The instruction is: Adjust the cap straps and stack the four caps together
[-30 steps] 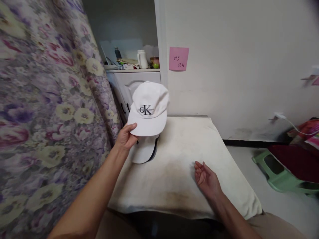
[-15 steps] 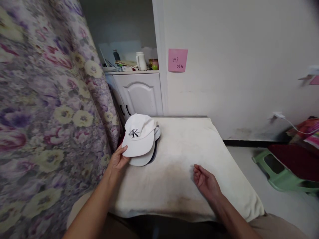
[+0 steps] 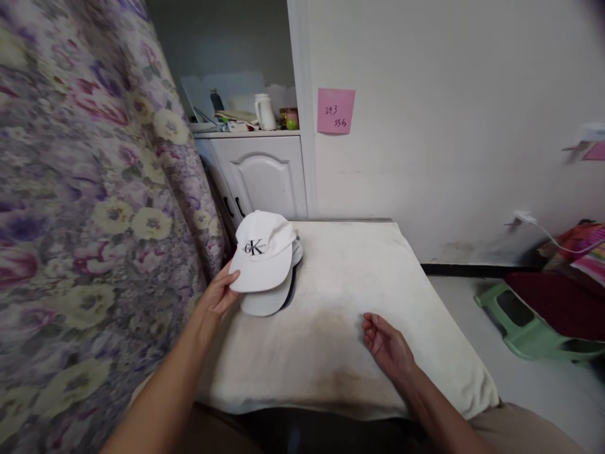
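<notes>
My left hand (image 3: 220, 293) pinches the brim edge of a white baseball cap (image 3: 267, 249) with a dark "CK" print on its front. Under it lies a stack of other caps (image 3: 265, 304); a pale brim and a dark-edged one stick out below, and the rest is hidden. The caps are at the far left of a table covered with a cream cloth (image 3: 340, 290). Over the right part of the cloth rests my right hand (image 3: 390, 347), fingers curled in, with nothing visible in it.
A floral curtain (image 3: 108, 252) hangs along the left side. Behind the table are a white cabinet (image 3: 262, 176) with a white jug (image 3: 265, 112) on its counter, and a wall bearing a pink note (image 3: 335, 111). On the floor to the right stands a green stool (image 3: 513, 315).
The top white cap has risen slightly off the stack in my left hand, showing more of the brim beneath. My right hand stays nearly in place; the view has shifted a little.
</notes>
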`<state>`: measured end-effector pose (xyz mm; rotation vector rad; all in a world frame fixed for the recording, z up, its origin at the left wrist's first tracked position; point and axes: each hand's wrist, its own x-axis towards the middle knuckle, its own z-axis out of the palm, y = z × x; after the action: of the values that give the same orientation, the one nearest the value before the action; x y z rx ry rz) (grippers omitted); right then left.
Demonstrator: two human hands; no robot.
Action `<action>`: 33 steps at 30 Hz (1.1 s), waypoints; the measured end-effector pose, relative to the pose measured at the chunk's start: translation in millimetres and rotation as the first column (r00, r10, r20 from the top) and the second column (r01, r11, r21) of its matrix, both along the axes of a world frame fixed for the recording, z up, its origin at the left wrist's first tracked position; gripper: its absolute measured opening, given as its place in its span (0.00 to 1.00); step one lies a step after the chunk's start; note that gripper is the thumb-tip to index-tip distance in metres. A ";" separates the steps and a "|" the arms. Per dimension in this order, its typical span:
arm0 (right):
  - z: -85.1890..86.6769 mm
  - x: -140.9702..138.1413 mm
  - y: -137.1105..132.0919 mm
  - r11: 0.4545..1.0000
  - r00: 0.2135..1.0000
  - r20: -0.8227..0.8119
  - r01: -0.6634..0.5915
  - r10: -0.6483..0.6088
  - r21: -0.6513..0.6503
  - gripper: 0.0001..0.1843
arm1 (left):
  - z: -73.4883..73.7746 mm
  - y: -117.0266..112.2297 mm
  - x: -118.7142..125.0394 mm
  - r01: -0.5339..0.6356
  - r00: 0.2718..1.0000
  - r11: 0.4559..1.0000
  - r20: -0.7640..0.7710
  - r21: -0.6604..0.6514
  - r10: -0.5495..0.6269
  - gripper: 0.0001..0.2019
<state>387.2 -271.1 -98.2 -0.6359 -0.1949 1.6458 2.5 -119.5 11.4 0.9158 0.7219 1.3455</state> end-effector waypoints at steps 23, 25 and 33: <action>2.8 -4.0 -1.5 0.999 0.996 0.084 -0.011 0.008 0.039 0.11 | -39.6 -16.6 -25.5 -0.015 0.996 0.992 -0.095 -0.126 0.003 0.38; 3.1 -4.5 -1.6 0.999 0.995 0.096 -0.017 0.013 0.044 0.11 | -43.7 -22.5 -24.1 -0.017 0.993 0.988 -0.121 -0.154 -0.001 0.38; 1.8 -5.8 -1.3 0.997 0.989 0.142 -0.040 0.031 0.063 0.12 | -53.5 -26.2 -18.5 -0.197 0.952 0.962 -0.272 -0.190 0.141 0.35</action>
<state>381.4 -272.4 -96.3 -0.7021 -0.3636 1.6227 -16.0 -145.7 -42.1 0.8762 1.1465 1.2800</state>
